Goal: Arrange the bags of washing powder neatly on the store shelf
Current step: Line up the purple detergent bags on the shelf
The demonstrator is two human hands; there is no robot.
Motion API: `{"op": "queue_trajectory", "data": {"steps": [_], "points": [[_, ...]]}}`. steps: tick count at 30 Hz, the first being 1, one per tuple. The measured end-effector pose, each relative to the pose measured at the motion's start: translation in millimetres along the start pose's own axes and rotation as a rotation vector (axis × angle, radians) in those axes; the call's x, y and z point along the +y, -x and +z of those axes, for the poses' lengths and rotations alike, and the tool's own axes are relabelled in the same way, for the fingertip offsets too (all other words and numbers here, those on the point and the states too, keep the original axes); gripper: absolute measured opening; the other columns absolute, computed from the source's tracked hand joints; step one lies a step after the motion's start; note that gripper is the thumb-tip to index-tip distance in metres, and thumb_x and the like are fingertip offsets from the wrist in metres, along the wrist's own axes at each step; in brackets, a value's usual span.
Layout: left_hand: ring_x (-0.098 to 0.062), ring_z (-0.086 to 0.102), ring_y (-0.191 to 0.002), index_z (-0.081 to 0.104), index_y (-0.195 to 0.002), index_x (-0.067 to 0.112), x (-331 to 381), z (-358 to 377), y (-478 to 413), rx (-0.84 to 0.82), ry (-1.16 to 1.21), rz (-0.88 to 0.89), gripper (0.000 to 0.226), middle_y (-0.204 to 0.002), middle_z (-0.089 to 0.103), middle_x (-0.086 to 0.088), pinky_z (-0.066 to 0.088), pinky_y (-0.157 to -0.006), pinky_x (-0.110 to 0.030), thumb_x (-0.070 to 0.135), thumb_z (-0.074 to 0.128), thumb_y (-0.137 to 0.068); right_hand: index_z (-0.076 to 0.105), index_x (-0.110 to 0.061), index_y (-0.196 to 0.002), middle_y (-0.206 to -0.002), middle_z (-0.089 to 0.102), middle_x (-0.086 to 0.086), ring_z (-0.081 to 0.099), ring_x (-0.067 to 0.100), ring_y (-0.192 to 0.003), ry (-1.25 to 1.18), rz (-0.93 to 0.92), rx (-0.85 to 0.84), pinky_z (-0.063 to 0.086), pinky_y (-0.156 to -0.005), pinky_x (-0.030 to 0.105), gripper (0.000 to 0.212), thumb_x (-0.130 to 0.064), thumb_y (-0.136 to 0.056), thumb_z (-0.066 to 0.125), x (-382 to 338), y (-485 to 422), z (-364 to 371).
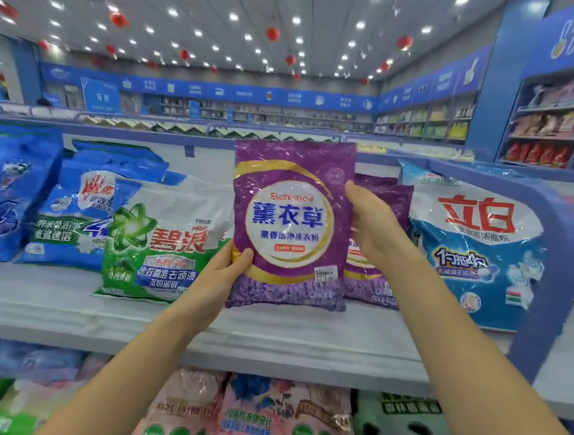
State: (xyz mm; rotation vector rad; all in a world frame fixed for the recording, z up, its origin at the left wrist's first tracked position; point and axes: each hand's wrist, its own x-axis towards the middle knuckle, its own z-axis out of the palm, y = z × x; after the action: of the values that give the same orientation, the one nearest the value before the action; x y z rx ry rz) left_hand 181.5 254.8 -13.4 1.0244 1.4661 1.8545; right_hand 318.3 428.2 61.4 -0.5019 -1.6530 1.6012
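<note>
Grey shelf point(303, 335) spans the middle of the frame under bright ceiling lights. Our left hand point(230, 267) pinches the lower left edge of the purple bag point(288, 224), thumb in front and fingers hidden behind. Our right hand point(369, 220) grips its right edge. We hold it upright at frame centre: glossy, with a white circle, gold ring and blue characters. Just behind it stands a second purple bag point(376, 282), between a green-and-white bag point(160, 241) and a blue-and-white bag point(475, 246).
</note>
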Motion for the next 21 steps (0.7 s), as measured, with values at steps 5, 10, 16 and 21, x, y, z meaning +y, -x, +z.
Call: {"op": "queue_trajectory", "data": {"steps": [5, 10, 16, 21], "points": [[-0.006, 0.065, -0.097, 0.048, -0.114, 0.036, -2, -12, -24, -0.001, -0.058, 0.003, 0.022, -0.101, 0.070, 0.014, 0.048, -0.088, -0.029, 0.023, 0.043, -0.097, 0.044, -0.020, -0.130, -0.118, 0.059, -0.002, 0.057, 0.013, -0.096, 0.233, 0.231, -0.205, 0.045, -0.075, 0.028, 0.063, -0.036, -0.076, 0.073, 58, 21, 5], [-0.016, 0.055, -0.115, 0.038, -0.133, 0.031, -15, -16, -35, 0.043, -0.251, -0.020, 0.038, -0.127, 0.057, 0.003, 0.043, -0.102, -0.038, 0.021, 0.047, -0.097, 0.050, -0.016, -0.118, -0.098, 0.064, -0.008, 0.059, 0.003, -0.086, 0.340, 0.140, -0.122, 0.047, -0.076, 0.021, 0.045, -0.005, -0.079, 0.071, 81, 33, 17], [-0.020, 0.055, -0.115, 0.039, -0.136, 0.017, -15, -7, -41, 0.182, -0.193, -0.050, 0.044, -0.129, 0.056, -0.004, 0.048, -0.095, -0.037, 0.011, 0.052, -0.094, 0.040, -0.016, -0.125, -0.113, 0.058, -0.004, 0.056, 0.011, -0.103, 0.552, 0.029, -0.068, 0.043, -0.093, 0.027, 0.057, -0.009, -0.078, 0.072, 87, 44, 26], [-0.015, 0.054, -0.114, 0.039, -0.135, 0.023, -8, -2, -34, 0.158, -0.211, 0.059, 0.040, -0.123, 0.056, 0.004, 0.048, -0.095, -0.034, 0.016, 0.047, -0.097, 0.021, -0.014, -0.140, -0.126, 0.055, 0.000, 0.055, 0.016, -0.111, 0.603, 0.050, -0.008, 0.047, -0.094, 0.023, 0.082, -0.012, -0.077, 0.074, 73, 51, 28]]}}
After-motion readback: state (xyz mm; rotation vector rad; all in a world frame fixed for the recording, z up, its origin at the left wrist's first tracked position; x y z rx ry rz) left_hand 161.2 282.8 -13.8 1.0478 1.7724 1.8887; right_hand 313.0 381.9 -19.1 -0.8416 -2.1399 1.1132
